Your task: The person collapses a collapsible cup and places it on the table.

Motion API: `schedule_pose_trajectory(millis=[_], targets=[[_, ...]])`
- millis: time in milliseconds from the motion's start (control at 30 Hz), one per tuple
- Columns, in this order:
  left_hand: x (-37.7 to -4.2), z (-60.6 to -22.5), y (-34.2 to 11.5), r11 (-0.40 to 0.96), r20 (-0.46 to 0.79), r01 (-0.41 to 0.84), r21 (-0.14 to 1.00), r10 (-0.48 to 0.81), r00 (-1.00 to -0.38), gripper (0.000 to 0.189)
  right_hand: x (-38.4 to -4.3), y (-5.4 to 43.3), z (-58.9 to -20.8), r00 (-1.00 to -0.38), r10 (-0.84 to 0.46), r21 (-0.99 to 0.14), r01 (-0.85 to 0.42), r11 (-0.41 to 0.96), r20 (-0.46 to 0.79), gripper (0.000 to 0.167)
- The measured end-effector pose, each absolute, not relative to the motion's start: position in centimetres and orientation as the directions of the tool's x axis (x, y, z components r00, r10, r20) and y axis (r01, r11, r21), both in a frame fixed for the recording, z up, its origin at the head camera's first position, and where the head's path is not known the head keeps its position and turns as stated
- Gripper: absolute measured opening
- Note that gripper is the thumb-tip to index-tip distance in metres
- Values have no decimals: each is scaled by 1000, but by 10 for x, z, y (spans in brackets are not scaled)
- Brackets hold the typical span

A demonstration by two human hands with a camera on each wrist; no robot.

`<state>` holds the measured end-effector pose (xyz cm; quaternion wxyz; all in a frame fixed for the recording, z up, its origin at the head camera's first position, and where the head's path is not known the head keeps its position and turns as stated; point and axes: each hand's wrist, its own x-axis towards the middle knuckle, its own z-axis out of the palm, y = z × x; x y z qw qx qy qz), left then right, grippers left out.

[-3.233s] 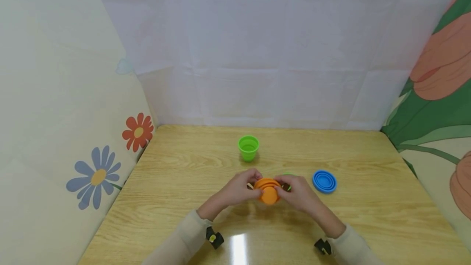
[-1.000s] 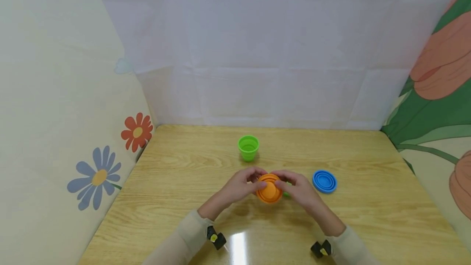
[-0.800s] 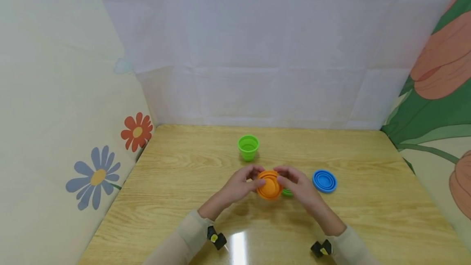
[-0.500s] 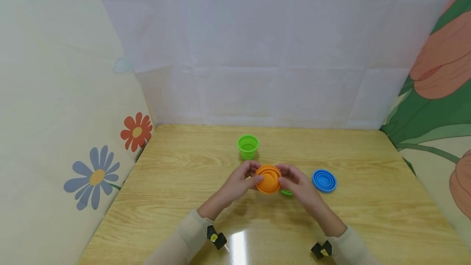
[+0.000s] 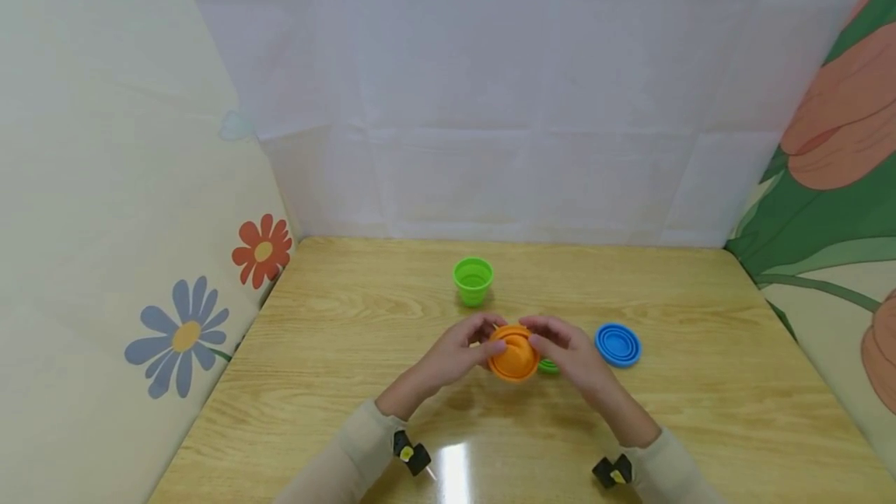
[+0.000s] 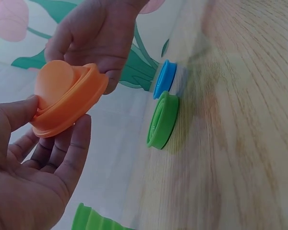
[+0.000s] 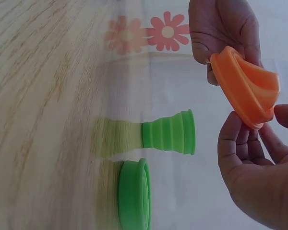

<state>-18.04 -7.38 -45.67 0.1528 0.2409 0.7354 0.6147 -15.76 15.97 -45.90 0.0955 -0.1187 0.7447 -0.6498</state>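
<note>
An orange collapsible cup (image 5: 515,362) is in the air above the table, between both hands. Its rings are largely folded, and the base (image 6: 54,82) stands tilted and pushed out unevenly. My left hand (image 5: 455,355) pinches one side of the rim, thumb on the near face and fingers behind. On the opposite side, my right hand (image 5: 572,356) grips the rim in the same manner. Below and partly hidden by the right hand lies a folded green collapsible cup (image 6: 163,120). Farther back, an extended green collapsible cup (image 5: 473,281) stands upright.
A folded blue collapsible cup (image 5: 617,345) lies on the wooden table (image 5: 350,309), right of the right hand. White cloth (image 5: 532,99) hangs along the table's back edge, with flower-patterned cloth at both sides.
The orange cup has turned from a slanted pose to face the head camera more. It rose slightly, then came back down a little. Its base now looks dented and more lopsided. Both hands keep hold.
</note>
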Motion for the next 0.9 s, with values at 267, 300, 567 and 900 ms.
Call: schedule_pose_trajectory(millis=[267,300,567,900], targets=[[-183,-458,-76,74,85,135,988,468,-879,39,-156,160,-460,-944,-326,-997,-67,43,49,45],[-183,-458,-76,68,84,131,989,470,-879,40,-156,160,-461,-943,-329,-997,-67,36,51,46],[-184,-461,-74,45,58,96,994,530,-846,38,-156,160,-460,-943,-329,-993,-79,87,46,39],[-181,-462,-72,77,18,71,994,548,-837,34,-156,158,-454,-946,-324,-990,-58,129,13,35]])
